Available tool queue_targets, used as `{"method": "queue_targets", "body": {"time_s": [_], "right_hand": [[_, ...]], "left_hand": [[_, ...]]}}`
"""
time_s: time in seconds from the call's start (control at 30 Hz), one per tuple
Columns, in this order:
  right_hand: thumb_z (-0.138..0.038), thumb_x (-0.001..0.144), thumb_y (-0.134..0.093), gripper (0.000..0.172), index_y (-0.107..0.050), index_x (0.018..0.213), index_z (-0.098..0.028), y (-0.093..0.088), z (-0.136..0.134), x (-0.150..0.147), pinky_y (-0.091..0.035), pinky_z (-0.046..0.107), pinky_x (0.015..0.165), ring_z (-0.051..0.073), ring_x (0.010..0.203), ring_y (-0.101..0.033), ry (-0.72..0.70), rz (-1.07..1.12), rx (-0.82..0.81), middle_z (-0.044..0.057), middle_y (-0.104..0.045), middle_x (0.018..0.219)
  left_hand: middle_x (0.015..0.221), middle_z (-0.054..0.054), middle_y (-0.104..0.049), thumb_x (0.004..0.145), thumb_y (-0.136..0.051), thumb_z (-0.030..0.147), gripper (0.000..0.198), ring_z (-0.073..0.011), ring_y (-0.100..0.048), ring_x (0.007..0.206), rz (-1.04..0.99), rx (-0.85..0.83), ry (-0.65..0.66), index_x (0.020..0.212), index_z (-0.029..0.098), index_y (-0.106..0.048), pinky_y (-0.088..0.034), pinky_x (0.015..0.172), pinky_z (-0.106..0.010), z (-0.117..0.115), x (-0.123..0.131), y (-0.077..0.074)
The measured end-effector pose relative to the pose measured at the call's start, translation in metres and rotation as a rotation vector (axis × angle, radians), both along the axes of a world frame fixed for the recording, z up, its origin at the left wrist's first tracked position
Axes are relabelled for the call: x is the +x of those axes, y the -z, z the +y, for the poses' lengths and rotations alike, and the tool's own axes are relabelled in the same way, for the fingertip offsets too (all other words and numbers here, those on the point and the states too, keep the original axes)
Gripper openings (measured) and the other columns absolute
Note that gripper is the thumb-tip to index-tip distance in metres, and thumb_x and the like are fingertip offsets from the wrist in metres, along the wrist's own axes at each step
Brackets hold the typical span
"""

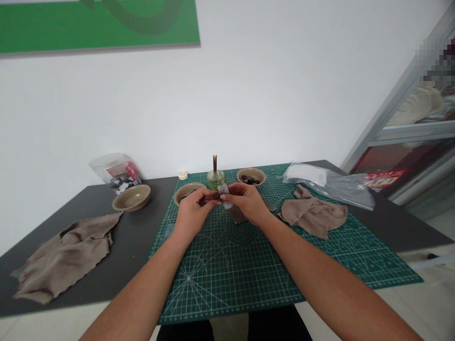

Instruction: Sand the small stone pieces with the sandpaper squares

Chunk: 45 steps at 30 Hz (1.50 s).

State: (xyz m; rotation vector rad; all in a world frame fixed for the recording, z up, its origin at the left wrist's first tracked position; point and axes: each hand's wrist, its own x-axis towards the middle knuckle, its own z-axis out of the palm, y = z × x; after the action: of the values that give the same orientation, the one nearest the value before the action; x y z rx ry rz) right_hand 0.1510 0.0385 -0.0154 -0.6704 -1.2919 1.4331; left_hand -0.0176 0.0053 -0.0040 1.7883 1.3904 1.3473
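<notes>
Both my hands meet above the green cutting mat (227, 279). In my right hand (248, 201) is a small grey flat piece (223, 189), pinched between thumb and fingers; its exact kind does not show. Close against it, my left hand (196, 209) is closed in a pinch, its fingertips at a tiny dark piece too small to name. Under my right hand a dark flat block (237, 216) lies on the mat, partly covered. Behind my left hand stands a tan bowl (179, 195), and another bowl (261, 179) with dark pieces sits behind my right.
A glass jar of green liquid (215, 180) holds brown sticks upright. Brown cloths lie left (71, 255) and right (314, 213). A clear plastic bag (341, 189) is at the right, a tan bowl (132, 201) and tipped plastic tub (113, 166) at the left. A white wall (263, 94) stands behind.
</notes>
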Motion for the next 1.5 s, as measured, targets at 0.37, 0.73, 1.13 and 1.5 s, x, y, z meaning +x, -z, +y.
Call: {"method": "queue_targets", "body": {"time_s": [0.37,0.73,1.13,1.5], "right_hand": [[-0.033,0.059,-0.082,0.024,-0.074,0.076,-0.018,0.000,-0.005,-0.004,-0.045,0.030,0.069,0.016,0.070,-0.061,0.039,0.031,-0.054,0.001,-0.072,0.076],[-0.035,0.061,-0.081,0.024,-0.073,0.076,-0.017,-0.004,-0.008,-0.002,-0.044,0.028,0.064,0.014,0.065,-0.059,0.004,0.036,-0.066,0.001,-0.070,0.072],[-0.036,0.060,-0.082,0.026,-0.071,0.075,-0.018,-0.007,-0.008,0.000,-0.043,0.027,0.063,0.013,0.065,-0.058,-0.001,0.010,-0.063,0.000,-0.069,0.072],[-0.036,0.062,-0.080,0.025,-0.068,0.076,-0.019,0.001,0.002,-0.003,-0.047,0.029,0.065,0.016,0.067,-0.060,0.196,0.075,-0.045,0.001,-0.068,0.073]], "left_hand": [[0.083,0.000,-0.074,0.067,-0.074,0.022,0.005,-0.0183,-0.068,0.081,-0.091,0.024,-0.023,0.067,0.022,-0.069,-0.055,0.079,-0.033,-0.006,0.007,-0.006],[0.082,0.000,-0.075,0.070,-0.072,0.021,0.005,-0.0179,-0.068,0.082,0.017,0.074,-0.045,0.067,0.022,-0.069,-0.054,0.078,-0.032,-0.006,0.006,-0.003],[0.078,0.000,-0.074,0.067,-0.073,0.022,0.005,-0.0185,-0.069,0.077,-0.046,0.031,-0.030,0.065,0.022,-0.069,-0.056,0.075,-0.033,-0.007,0.008,-0.004],[0.081,-0.001,-0.074,0.065,-0.074,0.020,0.008,-0.0178,-0.068,0.077,-0.117,0.014,-0.036,0.064,0.020,-0.067,-0.057,0.076,-0.033,-0.007,0.012,-0.010]]}}
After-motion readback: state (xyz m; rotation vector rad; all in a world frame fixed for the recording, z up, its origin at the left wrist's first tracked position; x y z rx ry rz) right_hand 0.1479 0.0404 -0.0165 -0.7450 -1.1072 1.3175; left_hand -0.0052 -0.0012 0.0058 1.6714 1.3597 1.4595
